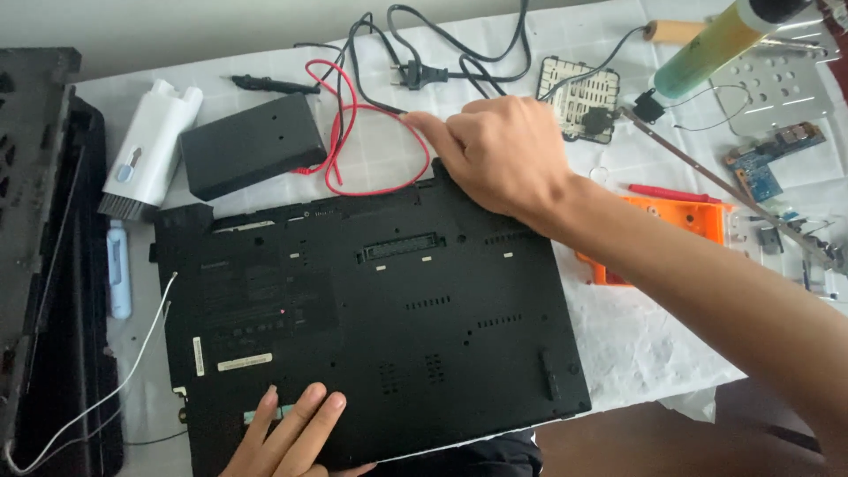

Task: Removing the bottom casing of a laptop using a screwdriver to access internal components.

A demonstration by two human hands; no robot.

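A black laptop [371,327] lies upside down on the white cloth-covered table [636,344], its underside facing up. My left hand [287,437] rests flat on the near edge of the laptop, fingers together and extended. My right hand [499,150] reaches across to the far edge of the laptop, fingers curled, the fingertips at the rear edge beside a red wire [353,132]. Nothing is visibly held in either hand.
A black rectangular box [252,146] and a white brush tool [150,146] lie at the back left. Black cables with a plug [415,75], an orange tray [680,225], a green tube [715,49], a small circuit board [773,159] and metal plates lie right. A black case [40,265] stands left.
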